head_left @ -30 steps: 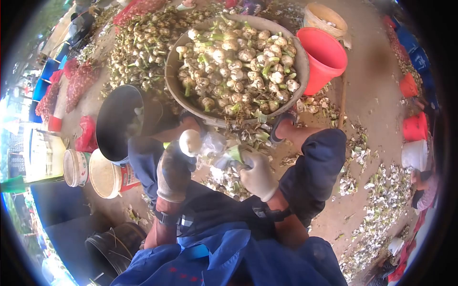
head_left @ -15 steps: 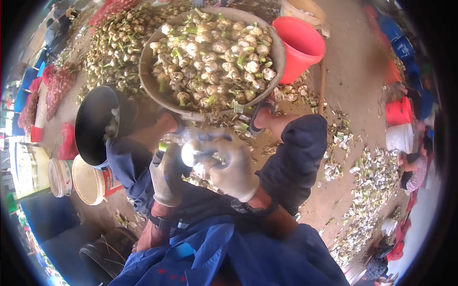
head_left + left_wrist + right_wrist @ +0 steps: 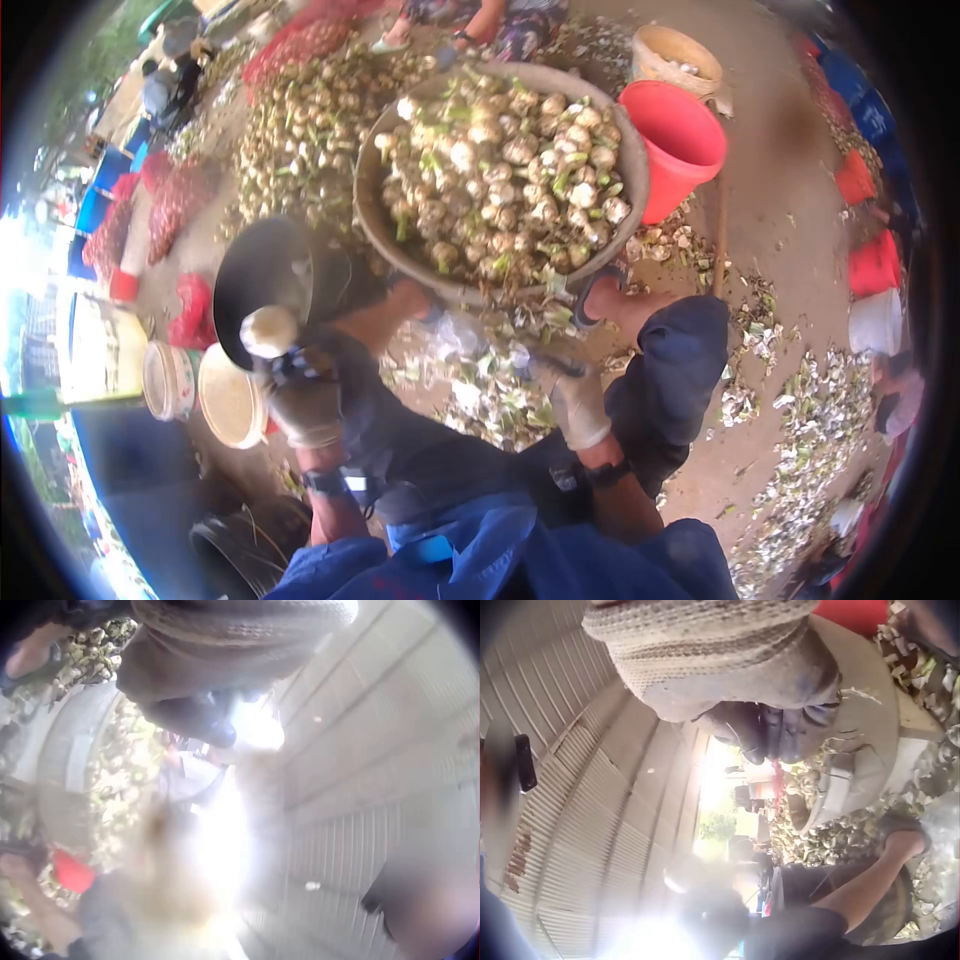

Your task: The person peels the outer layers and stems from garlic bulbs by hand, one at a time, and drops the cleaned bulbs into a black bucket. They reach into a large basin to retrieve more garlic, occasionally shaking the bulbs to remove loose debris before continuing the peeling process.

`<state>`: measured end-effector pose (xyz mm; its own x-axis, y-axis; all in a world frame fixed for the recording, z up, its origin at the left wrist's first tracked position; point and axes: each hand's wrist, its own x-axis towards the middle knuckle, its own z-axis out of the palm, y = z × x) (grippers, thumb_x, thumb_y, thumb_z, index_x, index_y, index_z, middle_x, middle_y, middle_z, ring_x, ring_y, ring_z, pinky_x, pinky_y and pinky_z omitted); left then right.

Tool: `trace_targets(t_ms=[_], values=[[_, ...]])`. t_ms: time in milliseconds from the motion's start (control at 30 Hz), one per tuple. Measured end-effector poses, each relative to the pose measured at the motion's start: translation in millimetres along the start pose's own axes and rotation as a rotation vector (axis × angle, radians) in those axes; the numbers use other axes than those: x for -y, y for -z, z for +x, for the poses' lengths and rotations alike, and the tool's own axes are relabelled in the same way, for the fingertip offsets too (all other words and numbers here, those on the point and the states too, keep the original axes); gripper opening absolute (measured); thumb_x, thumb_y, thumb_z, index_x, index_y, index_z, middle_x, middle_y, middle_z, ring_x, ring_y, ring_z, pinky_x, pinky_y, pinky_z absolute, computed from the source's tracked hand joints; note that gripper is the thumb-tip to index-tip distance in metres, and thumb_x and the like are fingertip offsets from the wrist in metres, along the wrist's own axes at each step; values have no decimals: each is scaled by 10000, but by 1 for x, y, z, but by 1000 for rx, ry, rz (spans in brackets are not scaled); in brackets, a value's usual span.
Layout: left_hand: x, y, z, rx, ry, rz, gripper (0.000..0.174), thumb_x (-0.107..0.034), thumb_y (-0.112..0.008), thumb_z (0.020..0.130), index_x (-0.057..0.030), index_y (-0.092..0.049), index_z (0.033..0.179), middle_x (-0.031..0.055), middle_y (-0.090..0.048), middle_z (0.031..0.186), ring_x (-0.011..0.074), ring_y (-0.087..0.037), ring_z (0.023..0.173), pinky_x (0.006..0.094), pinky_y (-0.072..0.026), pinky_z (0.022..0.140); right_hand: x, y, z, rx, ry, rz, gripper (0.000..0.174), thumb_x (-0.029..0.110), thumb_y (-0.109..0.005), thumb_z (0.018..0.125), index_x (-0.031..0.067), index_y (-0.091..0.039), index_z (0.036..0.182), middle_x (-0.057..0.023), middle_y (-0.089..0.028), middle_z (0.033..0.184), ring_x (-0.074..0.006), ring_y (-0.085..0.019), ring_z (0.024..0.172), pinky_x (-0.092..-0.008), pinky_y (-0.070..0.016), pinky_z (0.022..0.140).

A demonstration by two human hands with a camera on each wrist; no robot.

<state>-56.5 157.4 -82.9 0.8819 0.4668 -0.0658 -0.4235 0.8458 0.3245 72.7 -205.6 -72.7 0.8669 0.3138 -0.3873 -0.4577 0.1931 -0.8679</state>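
My gloved left hand (image 3: 305,400) holds a peeled white garlic bulb (image 3: 268,331) at its fingertips, overlapping the mouth of the dark bucket (image 3: 262,275) in the head view. Seen from the left wrist, the bulb (image 3: 259,729) is a bright white shape beside the dark fingertips. The gloved right hand (image 3: 578,400) is above the right thigh, its dark-coated fingers (image 3: 802,727) curled in the right wrist view, with nothing visible in them. Ahead of both hands stands a wide round basin (image 3: 368,205) heaped with untrimmed garlic bulbs (image 3: 500,180).
Garlic peelings (image 3: 490,395) litter the ground between the legs. A red bucket (image 3: 680,145) adjoins the basin, with a cream bucket (image 3: 675,60) behind it. A garlic heap (image 3: 300,140) spreads at back left. Two pale-lidded buckets (image 3: 228,395) stand left of my leg.
The hands were together around the white garlic bulb half a second ago. Now the left hand has carried it left over the dark bucket, and the right hand has drawn away to the right.
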Motion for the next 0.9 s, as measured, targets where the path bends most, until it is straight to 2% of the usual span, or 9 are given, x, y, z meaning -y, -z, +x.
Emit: trace_targets(t_ms=[67,200,300,367,433,567,667,800,900], values=[[-24,-13,4,-134,-245,304,404,-425,-507,1057,-60,-649,1157,33,-665,1081,154,-581,917,328,-483,815,-7,6,3,25,-8,0,184,160,-720,964,-8,-756,1030,-1,-735,888,-70,-634,819,-248,-484,765],[-20,-11,28,-446,-187,481,391,-362,-528,1060,-38,-644,1246,44,-692,1133,176,-628,923,352,-529,824,-12,9,12,68,-20,-88,245,206,-740,957,-21,-749,1048,-14,-725,888,-71,-622,828,-256,-486,771],[22,-63,67,-144,31,460,346,-259,-567,1041,2,-642,1255,63,-711,1105,195,-672,917,353,-547,859,-17,14,16,85,-58,-56,261,210,-722,973,-26,-743,1084,-40,-741,952,-92,-648,879,-269,-508,807],[66,-107,104,-144,-63,974,283,-206,-603,1014,4,-677,1188,73,-706,1039,168,-658,905,288,-534,824,-25,16,19,113,-71,-42,278,221,-699,995,-29,-737,1109,-63,-754,1003,-110,-671,923,-283,-525,833],[94,-126,146,-124,75,1261,281,-126,-638,966,30,-683,1195,45,-704,1042,145,-659,911,274,-529,816,-34,16,22,66,-96,-76,257,200,-757,944,-23,-747,1072,-34,-735,922,-82,-636,866,-257,-511,781],[150,-92,246,319,-93,1861,448,-106,-746,884,28,-644,1300,102,-737,1125,181,-712,997,290,-558,884,-41,13,24,73,-155,-2,254,187,-724,969,-29,-715,1103,-77,-751,994,-121,-673,896,-268,-533,805],[193,-91,292,380,-112,2144,598,-114,-789,826,-80,-607,1395,169,-715,1243,241,-709,1115,336,-544,951,-40,12,28,129,-144,-114,193,124,-664,997,-21,-703,1118,-77,-745,1036,-140,-684,953,-283,-540,860],[227,-66,340,486,-128,2371,877,-245,-873,719,-136,-489,1500,204,-730,1084,373,-705,1002,439,-547,879,-44,6,34,144,-173,-99,197,150,-694,977,0,-713,1104,-59,-730,992,-115,-662,893,-270,-528,818],[232,-60,349,539,-225,2434,750,-254,-882,717,-59,-566,1370,203,-735,1041,349,-717,952,424,-557,854,-57,5,38,155,-171,-100,201,148,-708,960,-4,-709,1092,-59,-721,957,-108,-640,855,-270,-519,788]])
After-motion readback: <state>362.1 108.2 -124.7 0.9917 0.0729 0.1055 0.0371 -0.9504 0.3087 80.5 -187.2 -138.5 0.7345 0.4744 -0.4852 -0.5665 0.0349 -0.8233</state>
